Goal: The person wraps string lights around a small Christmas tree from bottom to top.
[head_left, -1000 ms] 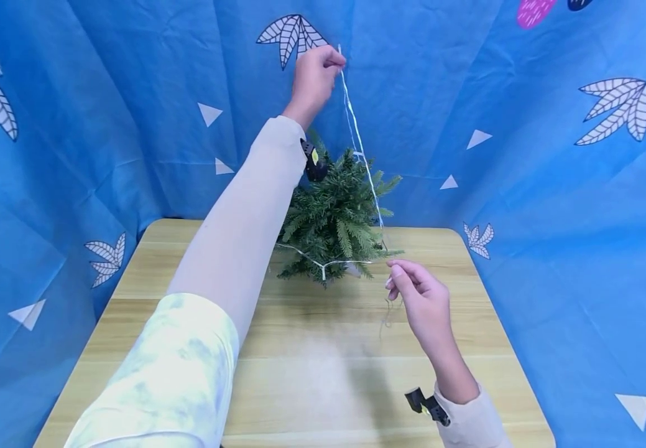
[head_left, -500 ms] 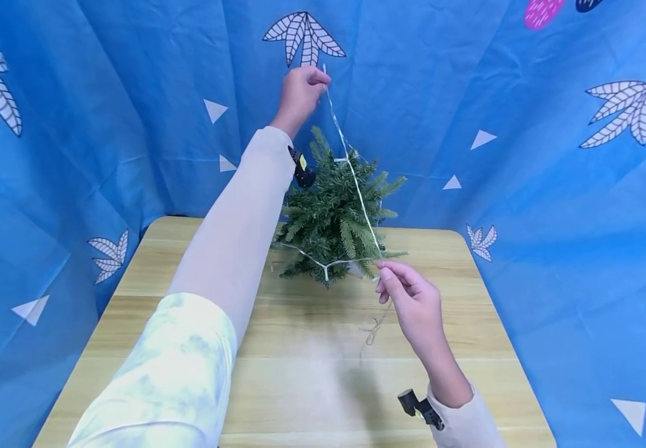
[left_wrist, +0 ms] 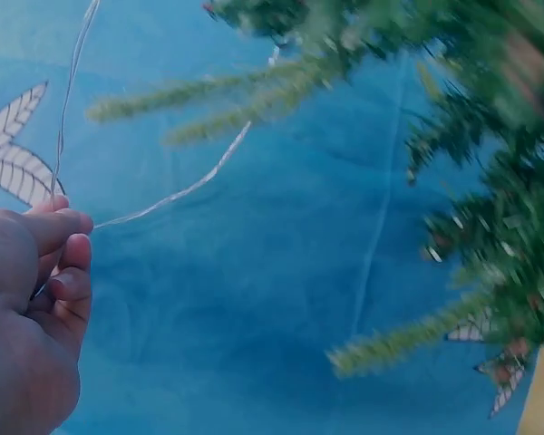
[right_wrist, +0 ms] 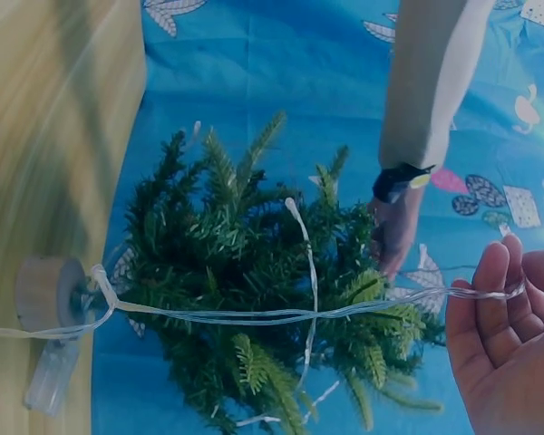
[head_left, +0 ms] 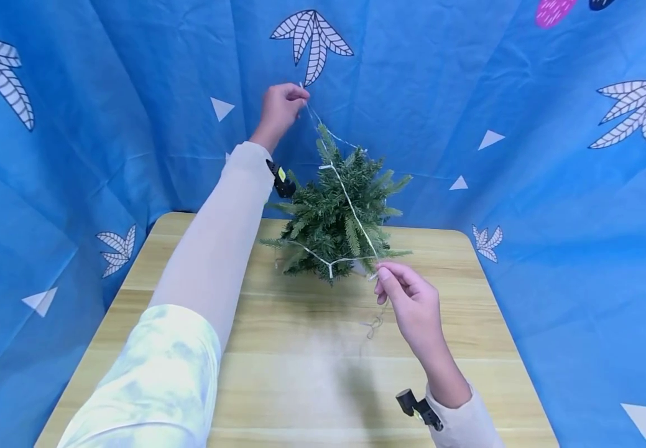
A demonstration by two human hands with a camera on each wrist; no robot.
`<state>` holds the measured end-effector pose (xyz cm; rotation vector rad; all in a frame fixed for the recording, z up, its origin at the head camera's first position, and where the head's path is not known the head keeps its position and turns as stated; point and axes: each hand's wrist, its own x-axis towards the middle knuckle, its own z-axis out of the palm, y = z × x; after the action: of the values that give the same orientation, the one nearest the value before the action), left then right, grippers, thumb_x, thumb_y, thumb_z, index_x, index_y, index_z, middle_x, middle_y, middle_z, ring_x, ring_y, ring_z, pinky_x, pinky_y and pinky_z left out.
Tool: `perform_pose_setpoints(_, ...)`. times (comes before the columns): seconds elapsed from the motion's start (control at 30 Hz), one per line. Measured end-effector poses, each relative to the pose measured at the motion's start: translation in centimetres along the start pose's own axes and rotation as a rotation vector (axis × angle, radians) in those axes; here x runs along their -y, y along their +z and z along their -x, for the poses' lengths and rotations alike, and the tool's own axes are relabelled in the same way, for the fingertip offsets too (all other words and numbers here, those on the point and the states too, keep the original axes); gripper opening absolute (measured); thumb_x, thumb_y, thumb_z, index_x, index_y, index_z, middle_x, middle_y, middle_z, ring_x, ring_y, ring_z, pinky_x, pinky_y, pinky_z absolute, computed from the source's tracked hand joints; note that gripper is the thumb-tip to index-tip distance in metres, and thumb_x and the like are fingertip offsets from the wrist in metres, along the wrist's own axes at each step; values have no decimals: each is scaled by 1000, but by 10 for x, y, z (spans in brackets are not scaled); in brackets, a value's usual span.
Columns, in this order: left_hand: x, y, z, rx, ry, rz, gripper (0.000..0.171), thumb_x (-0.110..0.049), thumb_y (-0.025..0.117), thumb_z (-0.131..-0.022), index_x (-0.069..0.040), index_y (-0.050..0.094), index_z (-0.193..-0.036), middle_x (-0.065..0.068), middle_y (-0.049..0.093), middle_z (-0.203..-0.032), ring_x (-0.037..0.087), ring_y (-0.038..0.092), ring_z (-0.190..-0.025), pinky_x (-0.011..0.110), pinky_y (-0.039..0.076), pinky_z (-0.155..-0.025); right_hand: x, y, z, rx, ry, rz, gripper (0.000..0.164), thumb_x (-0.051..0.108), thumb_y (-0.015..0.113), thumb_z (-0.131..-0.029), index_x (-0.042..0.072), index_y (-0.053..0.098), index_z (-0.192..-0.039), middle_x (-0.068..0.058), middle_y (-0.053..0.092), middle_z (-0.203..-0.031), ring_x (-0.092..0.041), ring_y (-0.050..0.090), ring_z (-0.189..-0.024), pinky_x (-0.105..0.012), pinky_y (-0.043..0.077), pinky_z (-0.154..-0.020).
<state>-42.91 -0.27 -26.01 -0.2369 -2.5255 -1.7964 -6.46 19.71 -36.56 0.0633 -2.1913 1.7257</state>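
1. Left hand [head_left: 281, 115], above and left of the artificial fir tree [head_left: 334, 218]: fingers pinching the string lights [head_left: 331, 269].
2. Right hand [head_left: 412, 303], by the tree's near right side: fingers also pinching the string lights.
3. String lights: thin, pale, twisted wire with small white bulbs, slanting and looping across the tree's front.
4. Two black wrist cameras [head_left: 429, 417]; one tree, one wooden tabletop [head_left: 300, 386] beneath it.

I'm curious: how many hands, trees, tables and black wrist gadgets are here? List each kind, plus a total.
Hands: 2 (left hand, right hand)
Tree: 1
Table: 1
Black wrist gadgets: 2 (left gadget, right gadget)
Total: 6
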Motion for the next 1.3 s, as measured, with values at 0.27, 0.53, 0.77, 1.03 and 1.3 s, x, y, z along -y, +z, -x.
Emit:
perform_pose_setpoints(0.27,28,-17,5,-6,-28,-7,26,-20,58,-103,-13,72,-124,0,67,-131,21,63,-103,30,51,-86,4,5,1,-1,6,12,17,18,64,-101,6,73,-108,-6,65,-77,-18,63,-66,-28,56,-65)
perform_pose_setpoints(0.53,49,-29,13,9,-51,-11,27,-20,57,-104,-11,71,-124,0,64,-136,18,62,-97,31,49,-88,6,10,3,7,-15,7,14,17,64,-101,7,73,-104,-5,65,-76,-18,63,-65,-27,54,-63)
perform_pose_setpoints(0.77,76,-37,27,19,-60,-54,27,-19,57,-104,-7,71,-124,8,67,-128,17,62,-88,28,48,-78,7,10,4,14,-28,12,14,17,63,-101,7,73,-102,-4,65,-75,-18,63,-66,-28,54,-62)
perform_pose_setpoints(1.03,95,-46,40,20,-26,-73,28,-20,58,-104,-4,70,-124,6,66,-123,23,62,-93,31,49,-82,11,10,6,8,-54,4,19,16,62,-102,-1,71,-103,-4,65,-74,-17,63,-65,-27,54,-64)
perform_pose_setpoints(1.3,111,-56,54,45,-19,-64,27,-18,60,-103,-5,70,-124,11,67,-128,19,63,-87,28,50,-78,14,9,12,6,-89,-25,16,13,58,-103,2,69,-100,-3,63,-73,-17,61,-66,-25,51,-63)
